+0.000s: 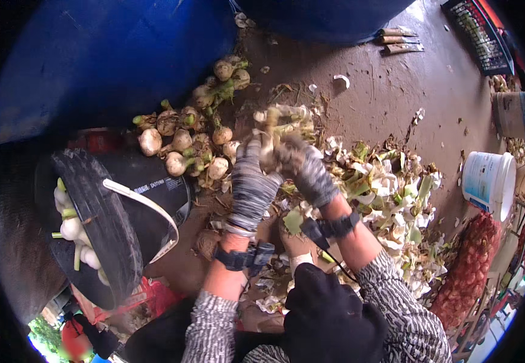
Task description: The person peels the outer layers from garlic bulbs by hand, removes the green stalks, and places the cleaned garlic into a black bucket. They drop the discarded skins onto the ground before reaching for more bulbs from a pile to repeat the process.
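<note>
Both my hands wear grey striped knit gloves and meet over a muddy floor. My left hand (pixel 254 183) is closed around a pale garlic bulb (pixel 268 149), partly covered by fingers. Beside it, my right hand (pixel 305 168) is blurred by motion, its fingertips near the same bulb; whether they grip anything is unclear. A pile of dirty garlic bulbs (pixel 181 139) with green stem stubs lies beyond my left hand. Cut stems (pixel 294 120) lie just past my fingers. Peeled skins and leaves (pixel 387 181) are heaped to the right of my right hand.
At left a black bucket (pixel 103 227) with a white handle (pixel 146 204) holds cleaned white bulbs (pixel 74 229). Blue barrels (pixel 122 59) stand behind. Several brown-handled tools (pixel 398 41) lie at the upper right. A white tub (pixel 484 181) and a red mesh sack (pixel 468 267) are at right.
</note>
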The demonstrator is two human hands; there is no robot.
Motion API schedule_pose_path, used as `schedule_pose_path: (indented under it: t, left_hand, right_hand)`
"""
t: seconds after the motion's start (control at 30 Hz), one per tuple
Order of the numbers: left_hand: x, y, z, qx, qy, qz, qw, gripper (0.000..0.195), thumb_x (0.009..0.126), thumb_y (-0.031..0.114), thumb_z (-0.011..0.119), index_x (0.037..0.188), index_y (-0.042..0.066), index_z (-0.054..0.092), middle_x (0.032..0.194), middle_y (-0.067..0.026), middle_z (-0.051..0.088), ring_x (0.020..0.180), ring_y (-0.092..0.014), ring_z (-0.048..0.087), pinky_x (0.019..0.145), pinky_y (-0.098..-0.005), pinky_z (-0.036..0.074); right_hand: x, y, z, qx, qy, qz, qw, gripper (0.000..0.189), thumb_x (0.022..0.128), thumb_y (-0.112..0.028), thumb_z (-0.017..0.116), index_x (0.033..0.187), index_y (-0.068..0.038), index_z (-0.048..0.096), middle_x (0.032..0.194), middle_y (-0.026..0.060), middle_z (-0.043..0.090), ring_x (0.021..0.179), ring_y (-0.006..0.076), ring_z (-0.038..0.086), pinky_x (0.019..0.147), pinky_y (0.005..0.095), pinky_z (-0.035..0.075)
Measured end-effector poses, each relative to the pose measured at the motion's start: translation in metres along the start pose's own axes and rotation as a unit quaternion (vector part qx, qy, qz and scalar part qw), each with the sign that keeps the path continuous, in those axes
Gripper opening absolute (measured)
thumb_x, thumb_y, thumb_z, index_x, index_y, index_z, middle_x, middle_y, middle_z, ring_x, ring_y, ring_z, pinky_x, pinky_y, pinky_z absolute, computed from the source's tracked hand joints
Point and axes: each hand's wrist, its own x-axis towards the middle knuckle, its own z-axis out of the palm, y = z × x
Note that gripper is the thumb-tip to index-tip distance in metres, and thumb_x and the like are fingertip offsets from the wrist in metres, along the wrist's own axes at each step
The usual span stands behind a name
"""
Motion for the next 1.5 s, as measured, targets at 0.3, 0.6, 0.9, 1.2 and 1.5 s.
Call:
schedule_pose_path:
  t: [0.3, 0.6, 0.9, 1.2, 1.5]
  left_hand:
    - [-0.056, 0.003, -0.011, -0.266, -0.107, 0.028, 0.958, 0.079, 0.066, 0.019, 0.082, 0.131, -0.004, 0.043, 0.123, -0.0144, 0.054, 0.114, -0.022, 0.051, 0.098, -0.0328, 0.040]
    - [-0.088, -0.021, -0.015, -0.727, -0.303, -0.150, 0.598, 0.072, 0.078, 0.034, 0.071, 0.133, 0.000, 0.041, 0.116, -0.0156, 0.057, 0.098, -0.026, 0.060, 0.083, -0.0371, 0.054]
    - [-0.096, -0.018, -0.012, -0.448, -0.101, -0.085, 0.884, 0.071, 0.077, 0.035, 0.074, 0.132, 0.000, 0.044, 0.116, -0.0118, 0.056, 0.101, -0.019, 0.057, 0.089, -0.0316, 0.048]
    - [-0.093, 0.003, -0.025, -0.438, -0.069, -0.221, 0.869, 0.058, 0.074, 0.030, 0.078, 0.118, -0.001, 0.056, 0.105, -0.0115, 0.060, 0.094, -0.024, 0.060, 0.084, -0.0316, 0.049]
    - [-0.078, 0.004, -0.041, -0.463, -0.124, -0.166, 0.862, 0.035, 0.077, 0.008, 0.073, 0.109, -0.001, 0.062, 0.099, -0.0073, 0.066, 0.085, -0.014, 0.063, 0.076, -0.0245, 0.051]
  right_hand:
    - [-0.026, -0.017, -0.033, 0.026, -0.131, -0.097, 0.986, 0.024, 0.081, -0.020, 0.065, 0.096, -0.001, 0.066, 0.081, 0.0076, 0.060, 0.072, 0.0192, 0.057, 0.064, 0.0314, 0.046]
    - [-0.070, -0.022, -0.020, 0.069, -0.094, -0.016, 0.993, 0.021, 0.081, -0.012, 0.060, 0.100, -0.006, 0.068, 0.095, 0.0126, 0.062, 0.082, 0.0255, 0.061, 0.073, 0.0344, 0.050]
    - [-0.100, 0.002, 0.009, -0.171, -0.009, -0.171, 0.970, 0.028, 0.069, -0.006, 0.066, 0.097, -0.011, 0.068, 0.086, 0.0070, 0.067, 0.075, 0.0300, 0.063, 0.069, 0.0378, 0.050]
    - [-0.112, -0.011, 0.001, 0.025, -0.027, 0.015, 0.999, 0.021, 0.081, -0.013, 0.065, 0.101, -0.006, 0.066, 0.090, 0.0077, 0.066, 0.086, 0.0284, 0.062, 0.078, 0.0356, 0.049]
    - [-0.111, -0.004, -0.008, -0.175, -0.018, -0.141, 0.974, 0.018, 0.079, -0.010, 0.062, 0.096, -0.005, 0.066, 0.082, 0.0100, 0.066, 0.076, 0.0258, 0.064, 0.066, 0.0340, 0.051]
